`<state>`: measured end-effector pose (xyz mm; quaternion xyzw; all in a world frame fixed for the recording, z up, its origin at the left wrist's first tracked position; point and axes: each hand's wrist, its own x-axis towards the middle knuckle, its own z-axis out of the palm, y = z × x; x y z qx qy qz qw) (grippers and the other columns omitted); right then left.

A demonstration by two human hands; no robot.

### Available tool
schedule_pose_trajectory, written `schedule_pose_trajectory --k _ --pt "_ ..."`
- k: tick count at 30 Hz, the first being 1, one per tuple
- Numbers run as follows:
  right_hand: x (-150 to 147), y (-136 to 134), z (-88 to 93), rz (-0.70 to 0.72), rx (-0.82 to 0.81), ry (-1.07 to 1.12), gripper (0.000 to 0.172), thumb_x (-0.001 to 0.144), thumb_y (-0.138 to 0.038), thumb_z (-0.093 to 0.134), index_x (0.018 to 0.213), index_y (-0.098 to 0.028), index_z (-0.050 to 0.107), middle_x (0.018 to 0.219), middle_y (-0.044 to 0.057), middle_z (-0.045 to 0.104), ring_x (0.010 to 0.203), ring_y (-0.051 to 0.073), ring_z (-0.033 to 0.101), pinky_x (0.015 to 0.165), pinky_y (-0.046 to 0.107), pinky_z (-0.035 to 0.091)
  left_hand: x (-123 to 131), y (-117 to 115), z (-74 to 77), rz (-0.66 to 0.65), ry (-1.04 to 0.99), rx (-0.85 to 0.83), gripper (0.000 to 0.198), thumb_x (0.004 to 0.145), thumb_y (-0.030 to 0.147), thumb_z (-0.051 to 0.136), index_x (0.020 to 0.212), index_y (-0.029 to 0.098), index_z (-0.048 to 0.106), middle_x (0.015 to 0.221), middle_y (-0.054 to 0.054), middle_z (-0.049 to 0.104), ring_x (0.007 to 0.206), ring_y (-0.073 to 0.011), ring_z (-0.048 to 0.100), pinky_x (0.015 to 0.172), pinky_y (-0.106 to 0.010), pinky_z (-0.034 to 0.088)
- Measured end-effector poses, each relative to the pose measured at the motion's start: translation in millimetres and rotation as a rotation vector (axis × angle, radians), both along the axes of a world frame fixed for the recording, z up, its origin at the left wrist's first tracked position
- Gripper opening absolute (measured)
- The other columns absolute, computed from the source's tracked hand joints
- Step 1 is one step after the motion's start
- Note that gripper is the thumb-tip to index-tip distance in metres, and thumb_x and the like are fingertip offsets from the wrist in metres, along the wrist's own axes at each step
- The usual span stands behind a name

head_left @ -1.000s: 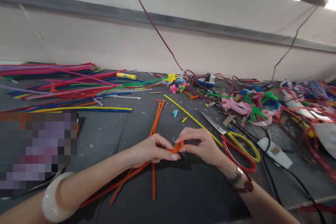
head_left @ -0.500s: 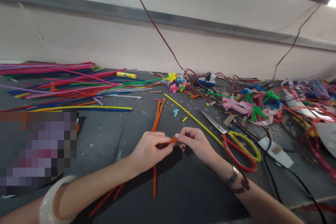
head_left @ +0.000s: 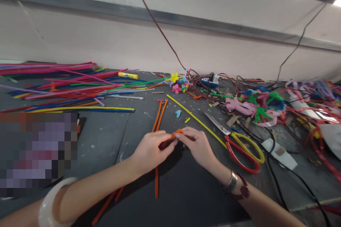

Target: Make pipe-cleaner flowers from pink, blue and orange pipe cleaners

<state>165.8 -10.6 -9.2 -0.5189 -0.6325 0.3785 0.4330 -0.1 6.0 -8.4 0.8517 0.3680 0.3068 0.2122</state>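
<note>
Between my two hands is an orange pipe cleaner (head_left: 178, 133), bent into a small curl at the fingertips. My left hand (head_left: 152, 150) pinches it from the left, its fingers closed. From the other side my right hand (head_left: 197, 145) grips the same piece between thumb and fingers. Beneath my left hand and forearm lie several more orange pipe cleaners (head_left: 156, 184), partly hidden by them. Right of my right hand rest scissors (head_left: 230, 140) with one red and one yellow handle loop, and a yellow pipe cleaner (head_left: 197, 118) runs diagonally beside them.
A pile of coloured pipe cleaners (head_left: 66, 88) spreads across the back left, with a yellow glue stick (head_left: 128, 75). Small flowers (head_left: 176, 83) stand at the back middle. Dark cables (head_left: 274, 156) and pink and green pieces (head_left: 255, 106) crowd the right. A pixelated patch (head_left: 34, 152) covers something at left.
The orange pipe cleaner at my fingertips now shows a rounder curl. My right hand's fingers have shifted slightly upward and left around it. The orange strips under my left hand have shifted a little.
</note>
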Motion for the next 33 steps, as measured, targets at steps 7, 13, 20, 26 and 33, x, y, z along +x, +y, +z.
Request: schedule_pose_trajectory --k 7,13,20,26,33 --pt "-1.9 -0.8 -5.0 -0.180 0.021 -0.025 0.014 0.073 -0.027 0.063 0.066 -0.016 0.067 0.065 0.002 0.065 0.060 0.013 0.058 0.057 0.023 0.044 1.2 -2.8 -6.7 -0.034 0.032 0.006 0.024 0.087 0.017 0.040 0.079 0.012 0.062 0.060 -0.002 0.054 0.053 -0.0111 0.049 0.054 -0.023 0.040" --pt "-7.8 -5.7 -4.7 -0.019 0.171 -0.194 0.017 0.082 -0.023 0.052 0.073 -0.018 0.067 0.080 0.006 0.065 0.074 0.017 0.058 0.067 0.029 0.045 -0.6 -3.0 -7.9 -0.007 0.186 0.033 0.020 0.085 0.015 0.040 0.082 0.012 0.060 0.068 -0.005 0.062 0.059 -0.0146 0.059 0.056 -0.025 0.045" --pt "-4.8 -2.7 -4.6 0.053 0.173 -0.219 0.015 0.083 -0.019 0.049 0.073 -0.018 0.060 0.075 0.005 0.060 0.071 0.016 0.054 0.065 0.027 0.043 0.2 -6.7 -6.6 -0.041 0.462 0.237 0.020 0.084 0.012 0.039 0.088 0.012 0.059 0.072 -0.005 0.062 0.060 -0.0192 0.061 0.051 -0.029 0.047" --pt "-3.6 -4.1 -0.6 0.105 0.206 -0.277 0.015 0.084 -0.016 0.043 0.072 -0.017 0.052 0.070 0.002 0.052 0.065 0.013 0.047 0.062 0.025 0.037 -6.0 -3.1 18.8 -0.064 0.565 0.263 0.022 0.085 0.021 0.043 0.073 0.015 0.061 0.069 -0.005 0.062 0.061 -0.0192 0.060 0.052 -0.027 0.042" --pt "-0.2 -6.0 7.4 0.248 0.154 -0.191 0.019 0.088 -0.018 0.037 0.072 -0.017 0.047 0.070 0.000 0.046 0.065 0.011 0.044 0.060 0.023 0.035 -16.2 13.7 53.7 -0.067 0.323 0.006 0.021 0.079 0.029 0.055 0.095 0.020 0.064 0.075 -0.002 0.067 0.065 -0.0150 0.059 0.059 -0.022 0.039"
